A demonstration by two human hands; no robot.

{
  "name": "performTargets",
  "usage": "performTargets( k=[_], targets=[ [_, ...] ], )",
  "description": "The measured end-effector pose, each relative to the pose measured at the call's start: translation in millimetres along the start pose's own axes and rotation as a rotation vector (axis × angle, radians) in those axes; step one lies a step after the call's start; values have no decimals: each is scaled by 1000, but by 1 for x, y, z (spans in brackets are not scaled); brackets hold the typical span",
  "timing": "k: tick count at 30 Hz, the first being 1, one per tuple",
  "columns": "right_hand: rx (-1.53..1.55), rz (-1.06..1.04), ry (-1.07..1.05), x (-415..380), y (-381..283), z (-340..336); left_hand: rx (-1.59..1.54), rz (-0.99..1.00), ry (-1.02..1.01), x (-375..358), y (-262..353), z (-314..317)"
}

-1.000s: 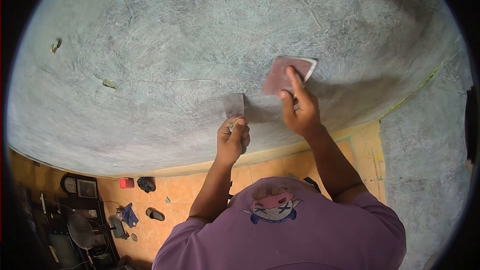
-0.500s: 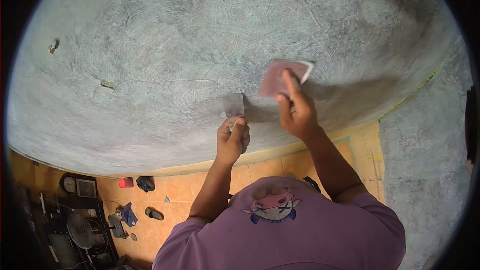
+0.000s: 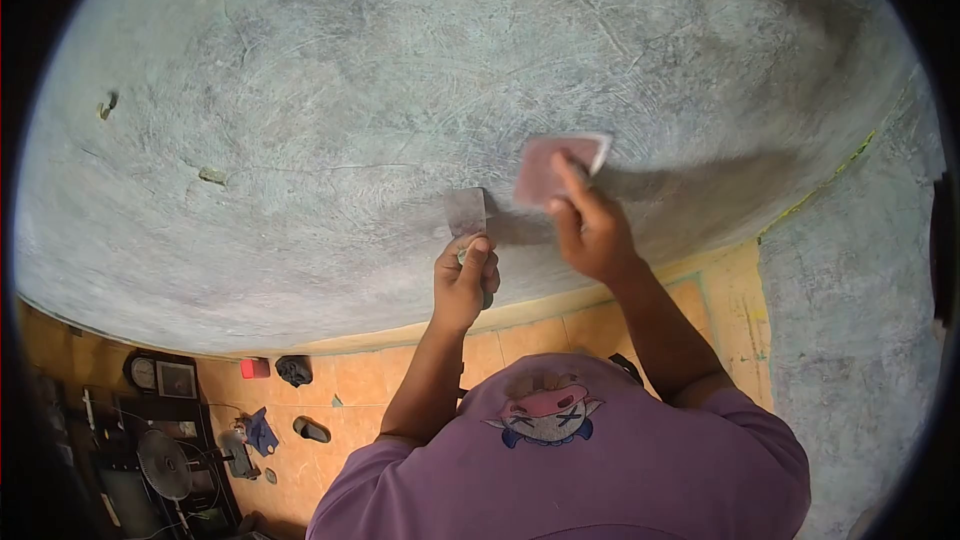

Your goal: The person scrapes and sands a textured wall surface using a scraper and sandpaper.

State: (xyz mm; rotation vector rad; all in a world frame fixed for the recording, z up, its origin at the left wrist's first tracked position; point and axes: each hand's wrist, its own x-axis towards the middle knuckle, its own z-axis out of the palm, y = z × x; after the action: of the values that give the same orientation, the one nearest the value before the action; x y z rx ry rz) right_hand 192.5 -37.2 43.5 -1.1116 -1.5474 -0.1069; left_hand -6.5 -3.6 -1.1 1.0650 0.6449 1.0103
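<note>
A grey, scuffed wall with fine cracks fills the upper view. My left hand is closed around the handle of a putty knife, its flat metal blade pointing up in front of the wall. To the right, my right hand holds a reddish-brown piece of sandpaper with a pale folded edge, laid against the wall. Index finger and thumb press on its face; the other fingers are mostly hidden. The sandpaper is slightly blurred.
Orange floor tiles lie below the wall. On them are a sandal, a red box, a black bundle and a blue cloth. A fan stands at lower left. Another grey wall section meets this one at right.
My right hand and the sandpaper have shifted slightly left and down across the wall. My left hand with the putty knife has stayed nearly in place. The view has tilted a little.
</note>
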Motion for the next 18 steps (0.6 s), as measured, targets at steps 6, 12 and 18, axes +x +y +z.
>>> performTargets(
  k=[6,12,18],
  targets=[
    [15,81,-230,-11,1,-7,26,-8,6,1,2,6],
    [62,209,38,-1,12,-35,-25,-7,-19,2,-6,10],
    [-3,92,-164,-29,22,-22,9,-23,4,4,-10,22]
  ],
)
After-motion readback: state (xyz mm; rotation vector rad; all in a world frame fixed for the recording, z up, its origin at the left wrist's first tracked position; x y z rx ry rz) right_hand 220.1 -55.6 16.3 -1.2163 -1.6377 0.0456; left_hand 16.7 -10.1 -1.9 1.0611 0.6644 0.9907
